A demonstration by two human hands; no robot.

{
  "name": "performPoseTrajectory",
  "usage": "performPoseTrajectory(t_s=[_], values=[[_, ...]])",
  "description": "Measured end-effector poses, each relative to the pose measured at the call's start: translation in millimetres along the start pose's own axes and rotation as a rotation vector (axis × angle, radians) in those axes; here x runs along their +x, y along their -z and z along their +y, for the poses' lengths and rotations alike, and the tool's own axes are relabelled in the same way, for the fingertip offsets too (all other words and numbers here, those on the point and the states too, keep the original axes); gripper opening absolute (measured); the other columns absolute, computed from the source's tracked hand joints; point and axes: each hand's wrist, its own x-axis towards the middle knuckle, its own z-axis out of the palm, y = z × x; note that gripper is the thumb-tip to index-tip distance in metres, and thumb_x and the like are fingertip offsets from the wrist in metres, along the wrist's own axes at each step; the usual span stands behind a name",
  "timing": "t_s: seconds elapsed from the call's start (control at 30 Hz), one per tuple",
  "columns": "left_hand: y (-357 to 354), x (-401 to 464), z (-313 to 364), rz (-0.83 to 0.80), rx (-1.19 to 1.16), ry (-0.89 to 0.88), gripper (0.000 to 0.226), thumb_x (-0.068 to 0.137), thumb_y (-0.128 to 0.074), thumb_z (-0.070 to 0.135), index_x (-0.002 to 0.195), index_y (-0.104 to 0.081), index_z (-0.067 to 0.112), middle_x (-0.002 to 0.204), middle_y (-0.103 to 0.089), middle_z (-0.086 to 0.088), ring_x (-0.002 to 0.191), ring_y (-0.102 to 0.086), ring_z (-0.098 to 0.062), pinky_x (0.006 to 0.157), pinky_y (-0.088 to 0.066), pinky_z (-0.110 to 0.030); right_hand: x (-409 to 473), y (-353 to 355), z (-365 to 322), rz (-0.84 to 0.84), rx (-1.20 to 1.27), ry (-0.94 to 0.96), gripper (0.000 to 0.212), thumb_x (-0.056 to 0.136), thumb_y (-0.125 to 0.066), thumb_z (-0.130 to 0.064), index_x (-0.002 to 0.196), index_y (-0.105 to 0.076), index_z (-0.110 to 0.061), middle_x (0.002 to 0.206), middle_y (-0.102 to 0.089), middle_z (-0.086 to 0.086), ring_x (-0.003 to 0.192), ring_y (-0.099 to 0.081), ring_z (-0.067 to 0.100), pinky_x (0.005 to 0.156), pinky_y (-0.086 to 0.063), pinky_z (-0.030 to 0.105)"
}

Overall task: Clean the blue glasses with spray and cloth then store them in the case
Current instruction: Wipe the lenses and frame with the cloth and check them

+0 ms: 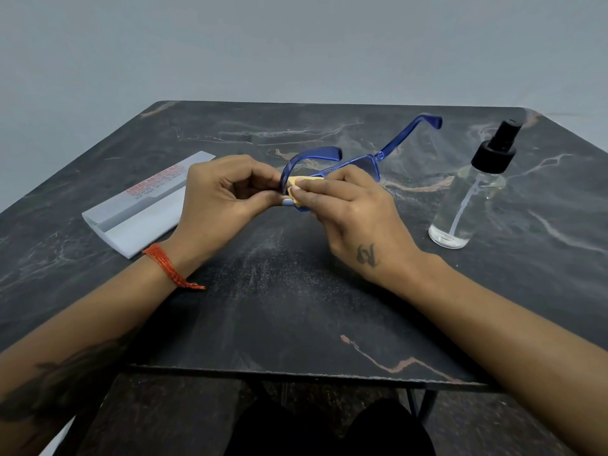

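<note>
The blue glasses point(365, 164) are held above the middle of the dark marble table point(296, 307), temples unfolded and pointing away from me. My left hand point(223, 195) pinches the frame at its left corner. My right hand point(355, 209) pinches a small yellow cloth point(297, 189) against the left lens; most of the cloth is hidden under the fingers. The white glasses case point(138, 209) lies open on the table to the left. A clear spray bottle point(470, 195) with a black pump head stands to the right.
The table's near edge point(296, 373) runs just in front of my lap. A grey wall rises behind the table. An orange thread band is on my left wrist.
</note>
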Motion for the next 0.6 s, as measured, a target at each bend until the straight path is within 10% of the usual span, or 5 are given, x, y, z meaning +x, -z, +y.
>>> performPoseTrajectory(t_s=[0.33, 0.6], values=[[1.2, 1.8, -1.4, -0.006, -0.094, 0.035, 0.023, 0.067, -0.078, 0.01, 0.082, -0.067, 0.023, 0.08, -0.07, 0.017, 0.075, -0.066, -0.005, 0.074, -0.052, -0.018, -2.7, 4.0, 1.8, 0.07, -0.081, 0.038, 0.019, 0.065, -0.073, 0.01, 0.078, -0.074, -0.003, 0.083, -0.073, 0.003, 0.066, -0.058, 0.027, 0.063, -0.043, 0.028], [2.0, 0.9, -0.3, -0.002, -0.146, 0.051, 0.024, 0.068, -0.074, 0.01, 0.089, -0.066, 0.017, 0.081, -0.07, 0.02, 0.077, -0.067, -0.002, 0.074, -0.052, -0.015, -2.2, -3.1, 3.1, 0.041, -0.162, 0.045, 0.026, 0.076, -0.068, 0.006, 0.102, -0.069, 0.004, 0.103, -0.07, 0.012, 0.083, -0.058, 0.031, 0.077, -0.042, 0.026]])
